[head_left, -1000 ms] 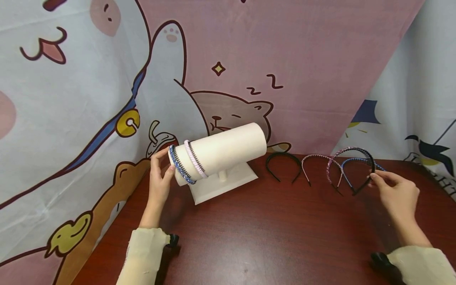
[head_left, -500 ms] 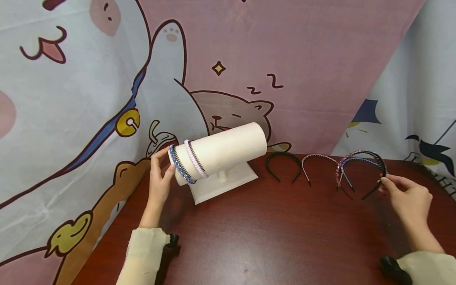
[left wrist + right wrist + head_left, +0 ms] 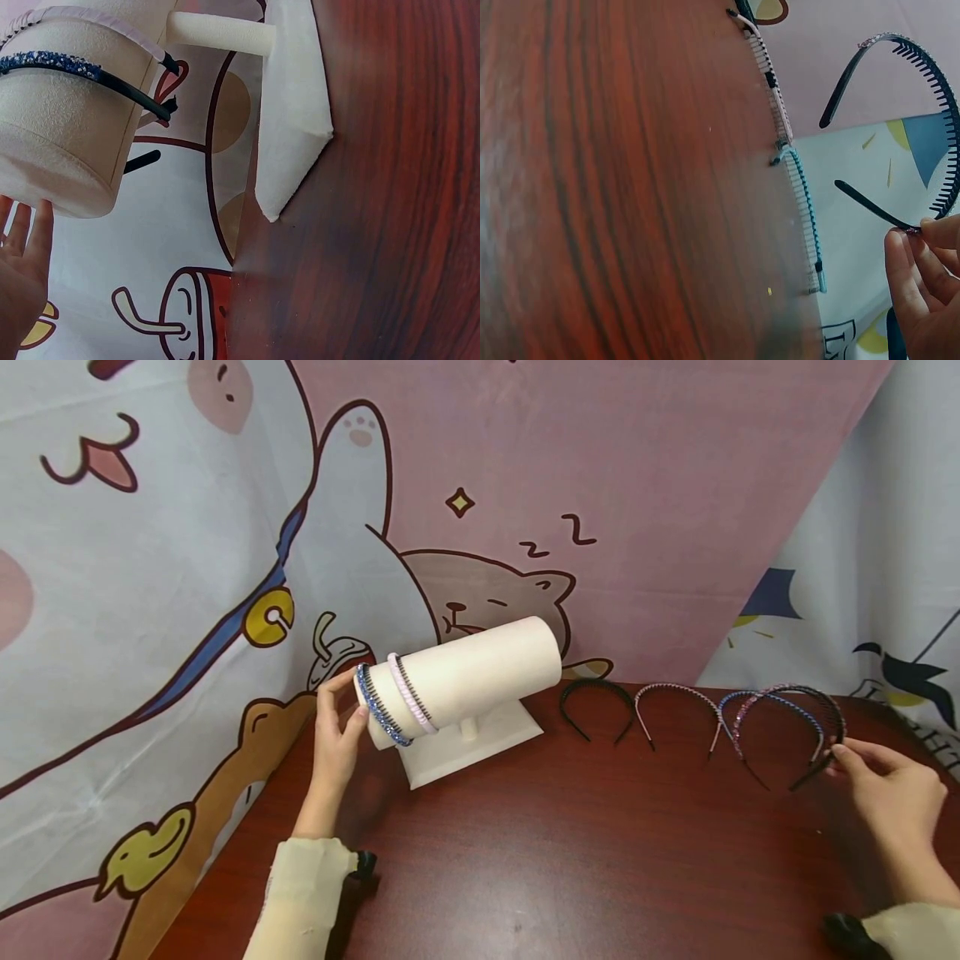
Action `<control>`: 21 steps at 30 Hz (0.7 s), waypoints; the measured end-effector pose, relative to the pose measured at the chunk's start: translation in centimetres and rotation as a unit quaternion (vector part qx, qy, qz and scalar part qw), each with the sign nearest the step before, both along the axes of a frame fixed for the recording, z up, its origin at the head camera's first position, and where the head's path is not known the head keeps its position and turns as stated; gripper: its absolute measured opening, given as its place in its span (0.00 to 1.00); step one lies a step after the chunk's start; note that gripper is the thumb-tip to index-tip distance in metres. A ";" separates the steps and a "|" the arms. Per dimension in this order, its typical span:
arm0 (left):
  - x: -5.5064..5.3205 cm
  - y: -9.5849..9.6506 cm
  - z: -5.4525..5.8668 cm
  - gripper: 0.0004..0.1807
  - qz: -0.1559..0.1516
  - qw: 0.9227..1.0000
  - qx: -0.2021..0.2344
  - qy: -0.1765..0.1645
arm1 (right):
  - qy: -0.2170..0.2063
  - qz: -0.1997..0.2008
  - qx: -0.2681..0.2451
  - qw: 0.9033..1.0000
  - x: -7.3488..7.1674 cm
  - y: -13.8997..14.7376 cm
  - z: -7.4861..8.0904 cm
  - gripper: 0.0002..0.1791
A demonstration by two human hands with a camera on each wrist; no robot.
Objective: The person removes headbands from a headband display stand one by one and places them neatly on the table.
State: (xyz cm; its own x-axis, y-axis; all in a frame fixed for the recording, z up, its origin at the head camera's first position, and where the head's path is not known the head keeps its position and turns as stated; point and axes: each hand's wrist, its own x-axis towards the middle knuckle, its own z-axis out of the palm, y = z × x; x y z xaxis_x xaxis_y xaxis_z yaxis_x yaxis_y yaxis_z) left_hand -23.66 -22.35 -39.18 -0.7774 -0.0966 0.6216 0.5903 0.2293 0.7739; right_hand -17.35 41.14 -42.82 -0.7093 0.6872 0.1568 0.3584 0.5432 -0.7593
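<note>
In the head view my left hand [image 3: 335, 747] touches the near-left end of a cream padded headband display stand [image 3: 483, 670]. Its fingers lie fairly straight against that end in the left wrist view. A blue glitter headband [image 3: 373, 710] and a pale lilac headband [image 3: 409, 695] are looped round the roll near this hand. To the right, my right hand [image 3: 896, 789] pinches one leg of a pink glitter headband [image 3: 739, 723] between thumb and fingers. That headband [image 3: 930, 61] shows black comb teeth along its inner side in the right wrist view.
A row of headbands lies along the back edge of the brown table [image 3: 570, 843]: black [image 3: 567, 697], pink [image 3: 667, 687] and blue [image 3: 810, 714]. The held headband overlaps the blue one in view. A cartoon-printed cloth [image 3: 637, 527] hangs behind the table.
My right hand has moved right and slightly toward me with the pink glitter headband, now in front of the blue one. My left hand and the stand have stayed put.
</note>
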 end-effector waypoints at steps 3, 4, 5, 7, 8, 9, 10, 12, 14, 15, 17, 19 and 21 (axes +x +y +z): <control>0.0 0.0 0.0 0.30 0.000 1.000 0.001 -0.002 | 0.000 0.001 -0.014 1.000 0.2 0.4 0.0 0.25; 0.0 0.0 0.0 0.30 0.001 1.000 0.001 -0.002 | 0.004 0.001 -0.024 1.000 0.3 0.6 0.0 0.25; 0.0 0.0 0.1 0.31 0.001 1.000 0.001 -0.002 | 0.012 0.000 -0.039 0.999 0.3 0.7 0.0 0.23; 0.0 0.0 0.1 0.31 0.002 1.000 0.000 -0.002 | 0.020 0.002 -0.061 0.998 0.4 1.1 -0.1 0.22; 0.0 0.0 0.1 0.31 0.002 1.000 -0.001 -0.002 | 0.029 0.004 -0.081 0.996 0.5 1.3 -0.2 0.18; 0.0 0.0 0.1 0.31 0.002 1.000 -0.001 -0.002 | 0.034 0.005 -0.100 0.994 0.6 1.5 -0.3 0.14; 0.1 0.0 0.1 0.31 0.002 1.000 -0.001 -0.002 | 0.043 0.005 -0.116 0.992 0.6 1.7 -0.4 0.10; 0.1 0.0 0.1 0.31 0.002 1.000 -0.001 -0.001 | 0.058 0.020 -0.138 0.988 0.9 2.1 -0.7 0.10; 0.0 0.0 0.1 0.31 0.001 1.000 -0.002 0.000 | 0.070 0.024 -0.162 0.984 1.1 2.3 -0.9 0.16; 0.0 0.0 0.0 0.31 0.001 1.000 -0.002 0.000 | 0.075 0.028 -0.168 0.982 1.2 2.4 -1.0 0.17; 0.0 -0.1 0.0 0.31 0.001 1.000 -0.002 0.000 | 0.089 0.037 -0.179 0.979 1.5 2.7 -1.3 0.19; 0.0 -0.1 0.0 0.30 0.001 1.000 -0.003 0.000 | 0.096 0.040 -0.188 0.977 1.5 2.9 -1.5 0.19; 0.0 -0.1 0.0 0.30 0.001 1.000 -0.003 -0.001 | 0.106 0.044 -0.194 0.974 1.5 3.3 -1.7 0.20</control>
